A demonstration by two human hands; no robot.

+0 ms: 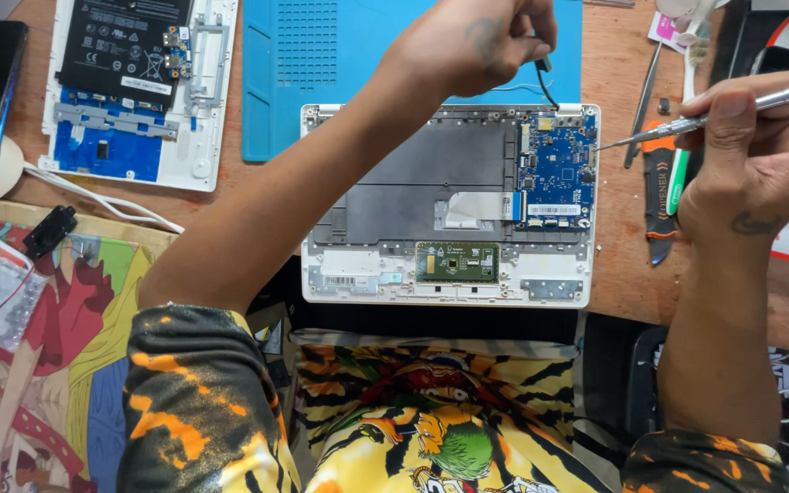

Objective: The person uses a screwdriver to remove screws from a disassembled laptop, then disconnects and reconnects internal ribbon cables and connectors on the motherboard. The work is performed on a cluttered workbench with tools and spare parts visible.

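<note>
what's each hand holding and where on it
Left hand pinches a thin black cable at its upper end. Right hand grips a screwdriver along its metal shaft, below the red cap.

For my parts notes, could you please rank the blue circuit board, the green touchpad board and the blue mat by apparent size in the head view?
1. blue mat, though partly hidden by the arm
2. blue circuit board
3. green touchpad board, close to the circuit board

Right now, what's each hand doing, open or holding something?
Left hand: closed, pinching a thin black cable above the open laptop.
Right hand: closed around a screwdriver.
</note>
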